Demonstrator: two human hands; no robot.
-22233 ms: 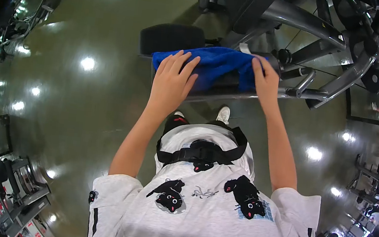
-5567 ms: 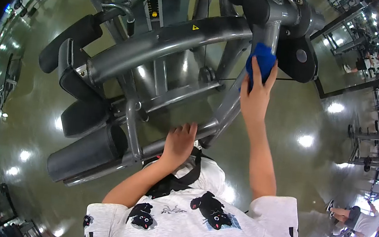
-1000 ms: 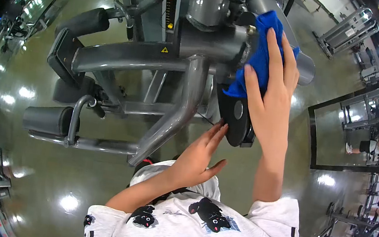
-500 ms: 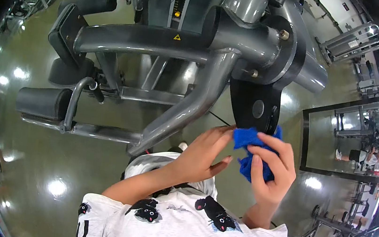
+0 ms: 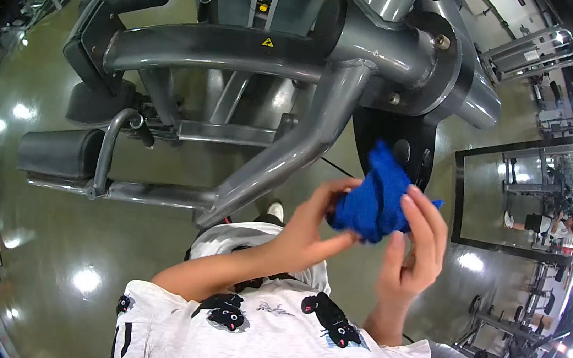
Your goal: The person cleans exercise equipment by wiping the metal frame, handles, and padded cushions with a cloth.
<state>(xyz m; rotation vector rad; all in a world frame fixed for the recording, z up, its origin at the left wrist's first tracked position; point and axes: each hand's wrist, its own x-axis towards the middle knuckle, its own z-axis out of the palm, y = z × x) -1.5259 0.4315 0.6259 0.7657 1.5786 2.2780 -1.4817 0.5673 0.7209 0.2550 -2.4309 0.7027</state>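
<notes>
A bunched blue cloth (image 5: pixel 375 201) is held between my two hands, in front of my chest. My left hand (image 5: pixel 319 219) grips its left side, with the thumb under the lower edge and the fingertips hidden behind the fabric. On the right side, the curved fingers of my right hand (image 5: pixel 418 245) press against the cloth, the thumb close to its lower corner. Just beyond the cloth hangs the black plate (image 5: pixel 371 133) of a grey exercise machine (image 5: pixel 338 107); the cloth covers part of that plate from view.
Padded rollers (image 5: pixel 61 153) and a bent tube handle (image 5: pixel 110 147) stick out at the machine's left. A framed mirror (image 5: pixel 457 200) stands to the right. Weight racks (image 5: pixel 506 342) stand farther right on the shiny floor (image 5: pixel 93 241).
My left hand has closed on the cloth's left side. The cloth has shifted left and is gathered into a larger bunch between both hands. The view has moved slightly.
</notes>
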